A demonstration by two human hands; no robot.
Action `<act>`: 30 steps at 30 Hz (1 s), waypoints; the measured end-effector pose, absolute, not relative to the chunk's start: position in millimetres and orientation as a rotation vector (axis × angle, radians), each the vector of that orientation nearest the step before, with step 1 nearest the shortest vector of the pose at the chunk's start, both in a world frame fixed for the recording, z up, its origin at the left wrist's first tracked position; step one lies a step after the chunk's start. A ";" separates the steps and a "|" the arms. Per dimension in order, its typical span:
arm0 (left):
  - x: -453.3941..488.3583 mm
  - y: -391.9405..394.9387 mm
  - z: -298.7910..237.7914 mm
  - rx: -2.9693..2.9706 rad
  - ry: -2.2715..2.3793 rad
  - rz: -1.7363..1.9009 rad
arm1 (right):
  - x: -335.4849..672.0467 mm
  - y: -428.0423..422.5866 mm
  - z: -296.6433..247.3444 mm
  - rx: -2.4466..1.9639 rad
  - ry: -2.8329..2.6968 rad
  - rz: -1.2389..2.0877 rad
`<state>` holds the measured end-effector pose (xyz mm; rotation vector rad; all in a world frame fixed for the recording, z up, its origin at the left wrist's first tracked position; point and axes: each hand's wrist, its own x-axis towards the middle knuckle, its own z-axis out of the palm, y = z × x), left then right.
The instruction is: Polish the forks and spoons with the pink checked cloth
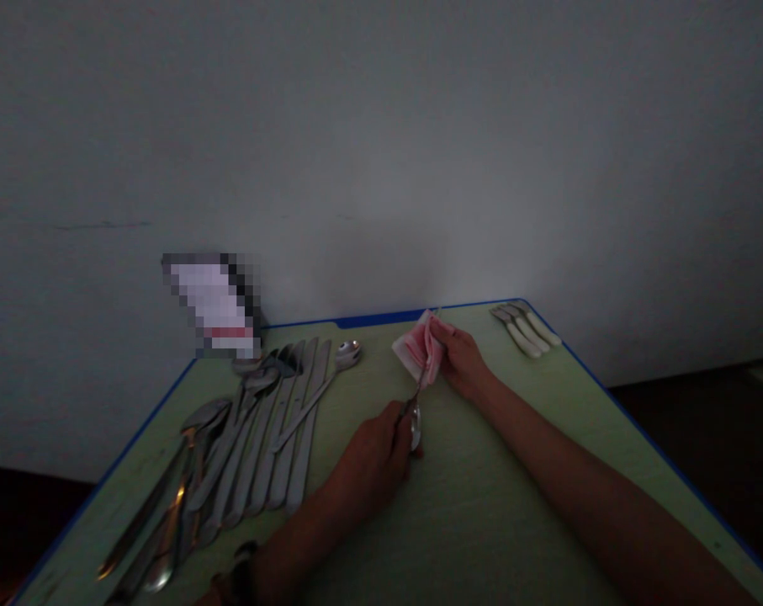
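My left hand (378, 450) is closed around a metal spoon (415, 427), its shiny bowl showing beside my fingers. From there a thin handle slants up into a folded pink and white cloth (417, 349). My right hand (460, 358) grips this cloth, which wraps round the handle; a thin tip pokes out just above it. Part of the spoon is hidden by the cloth and my fingers. Left of my hands lies a long-handled spoon (347, 354), resting across a row of table knives (302, 454).
More spoons (208, 414), some with gold-toned parts, are heaped at the table's left. Several forks with white handles (526, 330) lie at the back right. A blurred-out upright panel (210, 295) leans at the back left. The green table (482, 522) has a blue edge against a grey wall.
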<state>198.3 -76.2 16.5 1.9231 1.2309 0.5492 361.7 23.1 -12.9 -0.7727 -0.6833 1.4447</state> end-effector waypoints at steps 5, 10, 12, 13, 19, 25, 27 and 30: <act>197.6 -77.2 16.1 2.017 1.223 0.480 | 366.7 28.2 -15.2 -0.765 -0.590 1.382; 196.1 -76.7 17.6 1.899 1.126 0.484 | 374.1 32.8 -15.7 -0.803 -0.535 1.332; 195.0 -77.1 18.1 1.894 1.095 0.496 | 376.3 33.9 -15.6 -0.807 -0.546 1.289; 194.6 -77.5 18.3 1.900 1.083 0.499 | 377.2 34.2 -15.4 -0.804 -0.554 1.260; 194.7 -77.8 17.1 1.794 1.092 0.531 | 380.8 32.5 -13.3 -0.825 -0.662 1.212; 194.3 -74.0 15.8 1.340 1.026 0.910 | 379.8 31.5 -14.4 -0.866 -0.732 1.207; 194.8 -74.5 18.2 1.286 0.931 1.049 | 378.5 30.8 -15.0 -0.892 -0.773 1.187; 196.5 -75.1 20.0 1.304 0.891 1.117 | 377.2 27.4 -14.6 -0.928 -0.900 1.182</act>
